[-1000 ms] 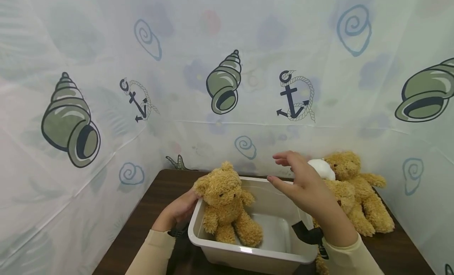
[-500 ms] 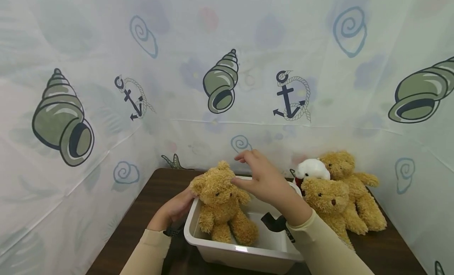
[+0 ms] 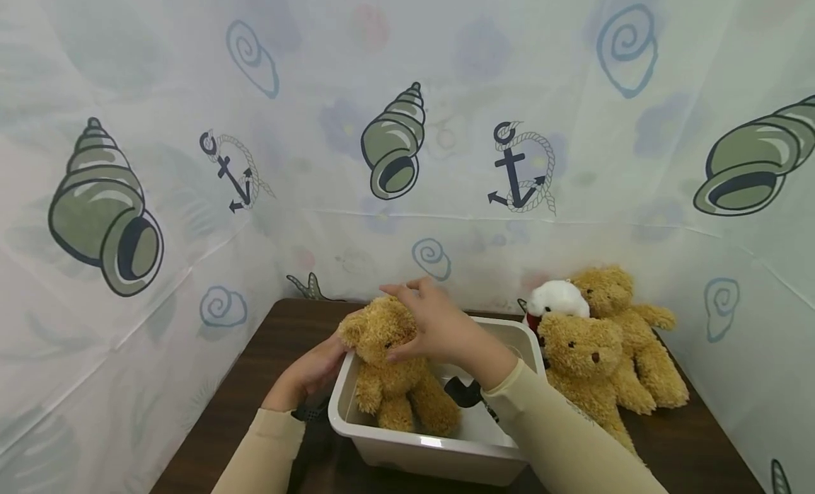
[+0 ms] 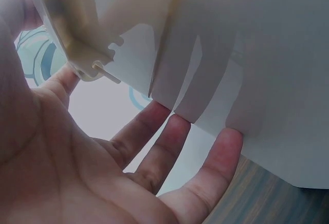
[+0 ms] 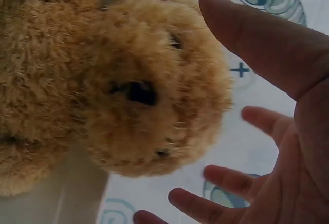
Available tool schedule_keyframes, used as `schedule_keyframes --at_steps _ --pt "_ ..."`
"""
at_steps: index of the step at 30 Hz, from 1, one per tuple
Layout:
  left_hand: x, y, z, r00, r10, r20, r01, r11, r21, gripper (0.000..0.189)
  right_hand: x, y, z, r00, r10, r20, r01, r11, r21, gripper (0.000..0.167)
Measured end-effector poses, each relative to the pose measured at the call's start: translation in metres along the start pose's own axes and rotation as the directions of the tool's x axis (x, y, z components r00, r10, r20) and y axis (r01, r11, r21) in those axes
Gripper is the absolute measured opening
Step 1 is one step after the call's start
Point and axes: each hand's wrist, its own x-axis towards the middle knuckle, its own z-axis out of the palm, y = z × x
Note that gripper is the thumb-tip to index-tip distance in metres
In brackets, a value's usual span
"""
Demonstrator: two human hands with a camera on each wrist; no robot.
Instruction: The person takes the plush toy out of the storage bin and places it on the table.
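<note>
A golden plush teddy bear (image 3: 385,359) sits upright at the left end of a white plastic bin (image 3: 382,434). My right hand (image 3: 439,331) is spread at the bear's head. In the right wrist view, the fingers (image 5: 211,208) and thumb are apart around the head (image 5: 154,85), without gripping it; whether any fingertip touches the fur I cannot tell. My left hand (image 3: 318,370) is at the bin's left side, partly behind the bear. In the left wrist view, its nearly straight fingers (image 4: 169,136) touch the bin's outer wall (image 4: 267,106); its thumb is partly cut off.
Several plush toys stand right of the bin on the dark wooden table (image 3: 255,381): a front teddy bear (image 3: 582,359), a rear teddy bear (image 3: 643,331) and a white plush toy (image 3: 557,299). A shell-and-anchor patterned curtain (image 3: 305,147) encloses the table.
My right hand has moved left across the bin to the bear's head. My left hand stays at the bin's left side. The bear is still seated in the bin.
</note>
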Motion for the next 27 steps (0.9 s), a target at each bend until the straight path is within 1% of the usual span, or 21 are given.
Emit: schedule_keyframes --at_steps 3,7,11,13,15,17,20,23,27 --pt "0.000 -0.001 0.002 1.000 0.002 0.003 -0.002 1.000 -0.001 0.067 0.001 0.002 0.007 0.999 0.020 0.033 -0.021 1.000 0.023 0.116" --pt "-0.001 -0.003 0.003 1.000 0.002 -0.001 -0.002 1.000 -0.008 0.067 0.003 0.006 0.013 0.999 0.027 0.045 -0.028 0.999 0.030 0.118" --pt "-0.001 -0.003 0.001 1.000 -0.009 -0.003 0.009 1.000 0.002 0.067 0.003 0.009 0.018 0.999 0.013 0.050 -0.014 1.000 0.022 0.112" --pt "0.000 -0.001 0.000 1.000 0.005 0.004 -0.005 1.000 0.011 0.066 0.004 0.010 0.020 0.999 -0.002 0.050 0.002 1.000 0.002 0.107" --pt "0.002 0.000 -0.001 1.000 0.023 0.020 -0.024 0.999 0.023 0.064 0.004 0.011 0.022 0.999 -0.015 0.052 0.018 0.999 -0.043 0.101" --pt "0.005 0.000 -0.001 0.999 0.041 0.036 -0.042 0.998 0.041 0.061 0.004 0.012 0.024 0.998 -0.011 0.065 0.017 0.996 -0.086 0.096" --pt "0.007 -0.001 -0.002 0.998 0.040 0.049 -0.043 0.997 0.063 0.057 0.004 0.013 0.028 0.997 0.011 0.079 0.000 0.991 -0.135 0.092" --pt "0.008 -0.001 -0.003 0.998 0.041 0.052 -0.045 0.997 0.070 0.055 0.004 0.015 0.030 0.996 0.029 0.088 -0.016 0.989 -0.147 0.090" --pt "0.007 -0.002 -0.004 0.998 0.048 0.045 -0.051 0.996 0.069 0.056 0.006 0.016 0.030 0.996 0.027 0.081 -0.014 0.987 -0.161 0.090"
